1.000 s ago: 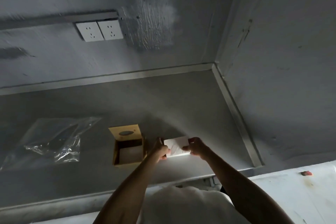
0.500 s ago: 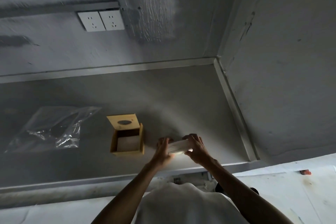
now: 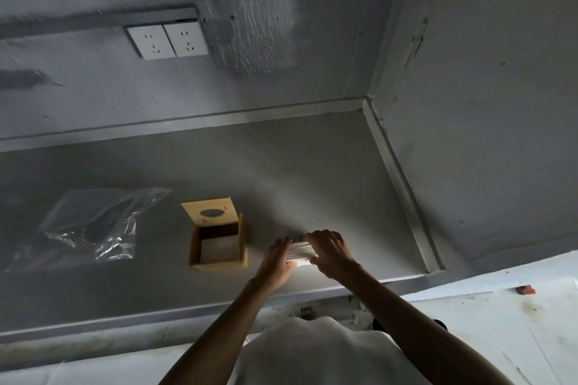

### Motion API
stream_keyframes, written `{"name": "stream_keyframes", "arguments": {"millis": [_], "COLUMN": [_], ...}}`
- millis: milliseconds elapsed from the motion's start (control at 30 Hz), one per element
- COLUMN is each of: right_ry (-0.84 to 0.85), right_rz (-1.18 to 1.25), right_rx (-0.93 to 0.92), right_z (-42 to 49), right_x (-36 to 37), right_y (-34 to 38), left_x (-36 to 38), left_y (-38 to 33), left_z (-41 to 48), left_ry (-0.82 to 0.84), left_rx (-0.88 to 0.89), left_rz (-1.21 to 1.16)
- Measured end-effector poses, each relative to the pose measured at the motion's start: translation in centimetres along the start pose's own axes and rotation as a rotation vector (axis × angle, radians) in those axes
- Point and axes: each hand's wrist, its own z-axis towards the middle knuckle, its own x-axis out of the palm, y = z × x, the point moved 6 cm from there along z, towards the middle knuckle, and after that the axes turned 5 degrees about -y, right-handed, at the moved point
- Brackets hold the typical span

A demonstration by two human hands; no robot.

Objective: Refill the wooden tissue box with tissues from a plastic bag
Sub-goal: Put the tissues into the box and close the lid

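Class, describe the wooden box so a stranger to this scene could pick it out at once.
Look at the grey counter below the two white sockets. The wooden box sits between the clear plastic bag and the left hand gripping tissues. It alone is yellow-brown, open-topped, its lid with an oval hole tipped back.

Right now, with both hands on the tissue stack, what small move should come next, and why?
Probably carry the tissue stack left over the wooden box: left hand and right hand hold it beside the box, whose top stands open.
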Motion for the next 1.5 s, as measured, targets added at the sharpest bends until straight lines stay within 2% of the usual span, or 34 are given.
{"name": "stream_keyframes", "arguments": {"millis": [200,333,400,467,533,600,667,733,800,867,1033,1233,1500], "right_ry": [-0.001,0.046,0.089,0.144,0.209,0.268,0.313,0.343,0.368,0.397,0.526,0.654,0.718], "right_rz": [-0.106,-0.095,0.002,0.140,0.267,0.355,0.425,0.472,0.477,0.436,0.212,0.054,-0.038], "right_rx": [-0.084,-0.037,0.058,0.143,0.164,0.135,0.064,-0.003,-0.040,-0.076,-0.068,-0.034,-0.038], "right_z": [0.1,0.6,1.0,1.6,2.4,3.8,5.4,7.1,8.7,10.3,13.0,14.0,14.3], "right_x": [0.3,-0.6,-1.4,-2.2,-2.8,-3.2,-3.7,-4.1,-4.1,-3.7,-1.1,-0.6,-0.4], "right_y": [0.6,0.3,-0.5,-0.7,0.3,2.8,6.4,10.1,13.6,16.6,20.7,20.4,21.5], "left_x": [-0.2,-2.9,-5.8,-9.3,-12.4,-14.9,-16.3,-16.0,-14.6,-13.9,-14.9,-14.7,-14.7], "left_y": [-0.5,-0.9,-0.8,0.3,2.7,6.1,9.5,13.0,15.2,15.9,15.6,16.8,17.6], "left_z": [-0.2,-1.3,-2.0,-2.8,-3.8,-4.7,-4.9,-4.5,-3.9,-3.7,-4.7,-4.9,-4.5], "left_ry": [0.026,-0.031,-0.187,-0.440,-0.669,-0.784,-0.728,-0.529,-0.234,-0.063,0.109,0.260,0.379], "left_rx": [0.001,0.158,0.236,0.244,0.145,-0.052,-0.262,-0.430,-0.494,-0.475,-0.555,-0.532,-0.492], "left_rz": [-0.026,0.017,0.085,0.069,0.005,-0.028,-0.060,-0.134,-0.301,-0.490,-0.878,-0.971,-0.996]}}
